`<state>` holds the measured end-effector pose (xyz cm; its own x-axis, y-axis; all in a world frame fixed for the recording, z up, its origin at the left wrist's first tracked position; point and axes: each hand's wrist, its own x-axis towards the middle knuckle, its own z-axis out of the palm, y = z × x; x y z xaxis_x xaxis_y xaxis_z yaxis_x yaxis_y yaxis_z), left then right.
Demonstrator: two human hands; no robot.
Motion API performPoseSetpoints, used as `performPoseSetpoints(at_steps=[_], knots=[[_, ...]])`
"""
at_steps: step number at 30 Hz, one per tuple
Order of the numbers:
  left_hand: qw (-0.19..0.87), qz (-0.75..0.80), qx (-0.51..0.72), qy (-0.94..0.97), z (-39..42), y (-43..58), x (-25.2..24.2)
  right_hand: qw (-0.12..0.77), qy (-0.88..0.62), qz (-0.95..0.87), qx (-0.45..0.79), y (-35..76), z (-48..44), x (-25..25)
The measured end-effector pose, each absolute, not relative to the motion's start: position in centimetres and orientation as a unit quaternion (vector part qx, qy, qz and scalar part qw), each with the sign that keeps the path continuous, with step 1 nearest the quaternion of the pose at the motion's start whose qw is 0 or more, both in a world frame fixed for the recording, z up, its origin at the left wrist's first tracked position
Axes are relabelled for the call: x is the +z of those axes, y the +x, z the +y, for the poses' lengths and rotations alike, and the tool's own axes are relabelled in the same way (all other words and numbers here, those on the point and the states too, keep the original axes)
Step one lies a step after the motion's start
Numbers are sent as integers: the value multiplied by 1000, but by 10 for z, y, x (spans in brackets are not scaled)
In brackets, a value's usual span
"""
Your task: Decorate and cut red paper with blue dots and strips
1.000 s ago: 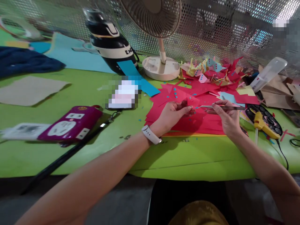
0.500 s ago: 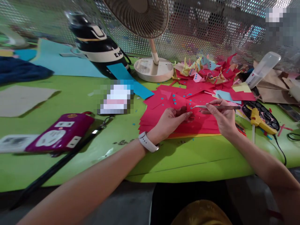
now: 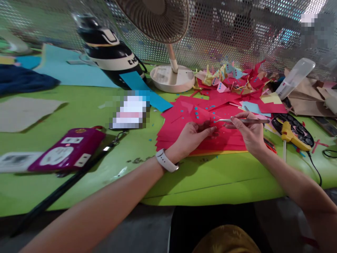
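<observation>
My left hand (image 3: 190, 136), with a white watch (image 3: 166, 160) on its wrist, is closed on a red folded paper piece (image 3: 204, 116) that bears small blue squares. Its outline blends into the stacked red sheets (image 3: 173, 135) beneath. Pinched in my right hand (image 3: 250, 130) are metal tweezers (image 3: 252, 121). Their bent tip points left and meets the red piece beside a blue square (image 3: 214, 121). Whether a square sits between the tips is too small to tell.
Behind the sheets lie folded paper cranes (image 3: 234, 72) and a white fan (image 3: 172, 79). At right are a yellow glue gun (image 3: 295, 135) and a clear bottle (image 3: 296, 79). A dark flask (image 3: 113, 52), phone (image 3: 131, 110) and purple card holder (image 3: 68, 149) stand or lie leftward.
Both hands stay nearly in place. The red piece has tilted slightly in my left hand, and the tweezers have shifted a touch.
</observation>
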<state>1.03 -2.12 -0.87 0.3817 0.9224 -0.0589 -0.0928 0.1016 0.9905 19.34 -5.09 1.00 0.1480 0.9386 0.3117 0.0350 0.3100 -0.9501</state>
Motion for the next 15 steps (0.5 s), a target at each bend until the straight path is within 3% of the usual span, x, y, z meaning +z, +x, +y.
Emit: performPoseSetpoints(at_steps=[15], knots=[[633,385,393,544,-22,9,-7,598,-472,-551,341,193,-53,12]])
